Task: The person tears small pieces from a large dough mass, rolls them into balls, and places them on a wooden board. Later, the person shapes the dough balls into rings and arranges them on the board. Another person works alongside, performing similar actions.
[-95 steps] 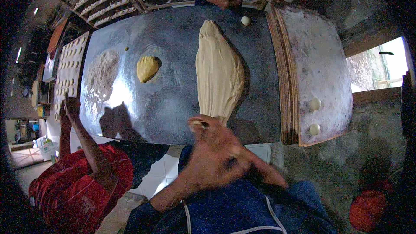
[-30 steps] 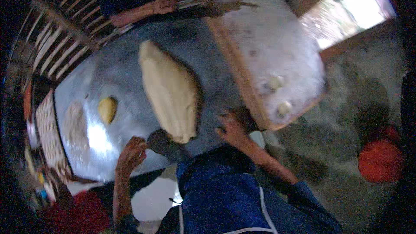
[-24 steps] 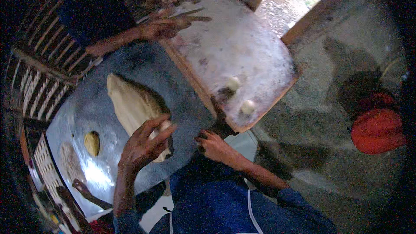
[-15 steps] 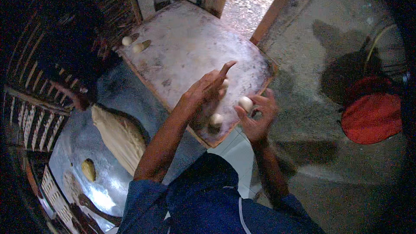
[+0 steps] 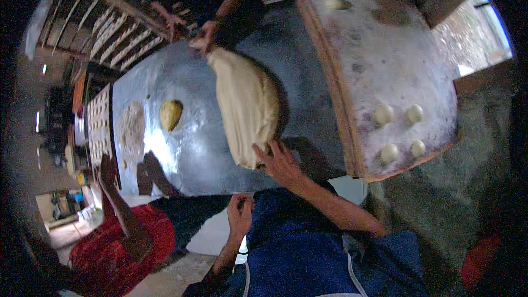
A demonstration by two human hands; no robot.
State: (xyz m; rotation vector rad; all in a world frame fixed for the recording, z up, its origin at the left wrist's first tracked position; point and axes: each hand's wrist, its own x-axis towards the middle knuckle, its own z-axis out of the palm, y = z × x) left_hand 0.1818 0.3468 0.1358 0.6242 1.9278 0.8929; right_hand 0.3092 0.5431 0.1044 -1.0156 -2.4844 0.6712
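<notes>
Right hand (image 5: 282,165), fingers parted, touches near end of long dough (image 5: 246,99); axis points away, leaning left.

Straight ahead of the right hand (image 5: 280,164) was a no-go: the long dough (image 5: 247,110) filled that lane, with a co-worker's hand (image 5: 208,34) plugging its far end. Right of the grip you had a decent strip of bare tabletop (image 5: 308,93), until the thick edge of the floury board (image 5: 393,66) got in the way, four pale balls (image 5: 389,153) bunched beyond it. Left past the dough, there was room up to the yellow lump (image 5: 171,115).
</notes>
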